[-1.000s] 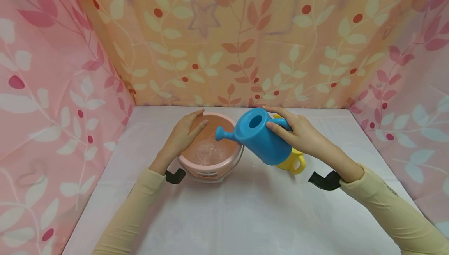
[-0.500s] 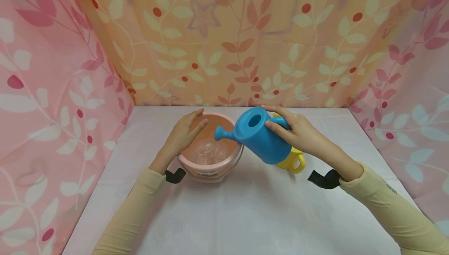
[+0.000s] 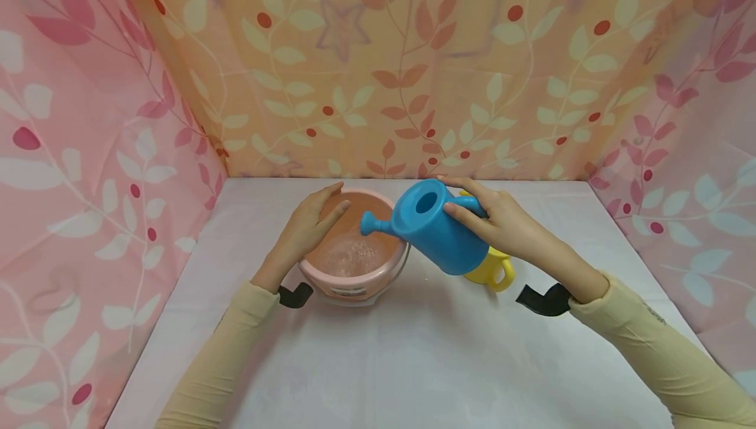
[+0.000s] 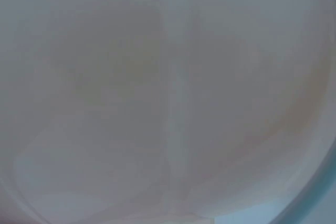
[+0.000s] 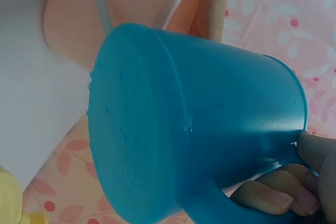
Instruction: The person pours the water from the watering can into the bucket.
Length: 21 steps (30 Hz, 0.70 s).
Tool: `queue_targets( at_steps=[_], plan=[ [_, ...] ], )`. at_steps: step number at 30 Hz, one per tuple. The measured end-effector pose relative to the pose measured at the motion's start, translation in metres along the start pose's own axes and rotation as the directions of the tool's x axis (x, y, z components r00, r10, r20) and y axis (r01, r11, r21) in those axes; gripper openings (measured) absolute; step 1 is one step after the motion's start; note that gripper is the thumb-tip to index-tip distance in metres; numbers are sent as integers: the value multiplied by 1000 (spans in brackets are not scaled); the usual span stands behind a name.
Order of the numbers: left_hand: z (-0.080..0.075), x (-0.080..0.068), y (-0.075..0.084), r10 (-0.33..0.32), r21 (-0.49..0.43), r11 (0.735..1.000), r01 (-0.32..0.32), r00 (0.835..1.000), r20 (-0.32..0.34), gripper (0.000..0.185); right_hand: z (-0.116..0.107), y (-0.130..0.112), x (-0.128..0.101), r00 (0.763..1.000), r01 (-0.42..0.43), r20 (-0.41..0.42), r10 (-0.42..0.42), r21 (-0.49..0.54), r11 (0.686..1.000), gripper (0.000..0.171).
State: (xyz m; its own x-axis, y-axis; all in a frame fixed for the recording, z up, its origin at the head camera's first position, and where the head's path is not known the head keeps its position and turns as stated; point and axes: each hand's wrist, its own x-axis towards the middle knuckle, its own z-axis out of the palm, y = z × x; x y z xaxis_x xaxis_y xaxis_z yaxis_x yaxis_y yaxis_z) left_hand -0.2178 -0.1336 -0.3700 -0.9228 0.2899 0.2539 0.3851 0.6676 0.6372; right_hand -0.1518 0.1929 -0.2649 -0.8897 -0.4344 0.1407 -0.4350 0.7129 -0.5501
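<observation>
A blue watering can (image 3: 434,227) is tilted to the left, its spout over a pink bucket (image 3: 354,281) that has rippling water inside. My right hand (image 3: 502,222) grips the can's handle; the right wrist view shows the can's base (image 5: 152,129) close up, with my fingers (image 5: 278,195) curled round the handle. My left hand (image 3: 307,229) rests on the bucket's left rim, fingers lying over the edge. The left wrist view is a pale blur pressed close to the bucket wall (image 4: 168,98).
A yellow cup (image 3: 490,270) with a handle stands behind the blue can, partly hidden. The white table (image 3: 413,363) is walled by leaf-patterned curtains, pink (image 3: 88,153) at both sides and orange (image 3: 384,68) at the back.
The blue can has tipped slightly further and risen a little toward the bucket; the water keeps rippling. The left hand has not moved.
</observation>
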Motion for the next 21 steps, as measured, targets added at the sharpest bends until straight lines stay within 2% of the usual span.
queue_targets(
  at_steps=[21],
  plan=[
    [1, 0, -1, -9, -3, 1000, 9, 1000, -10, 60, 1, -2, 1, 1000, 9, 2, -9, -3, 1000, 53]
  ],
)
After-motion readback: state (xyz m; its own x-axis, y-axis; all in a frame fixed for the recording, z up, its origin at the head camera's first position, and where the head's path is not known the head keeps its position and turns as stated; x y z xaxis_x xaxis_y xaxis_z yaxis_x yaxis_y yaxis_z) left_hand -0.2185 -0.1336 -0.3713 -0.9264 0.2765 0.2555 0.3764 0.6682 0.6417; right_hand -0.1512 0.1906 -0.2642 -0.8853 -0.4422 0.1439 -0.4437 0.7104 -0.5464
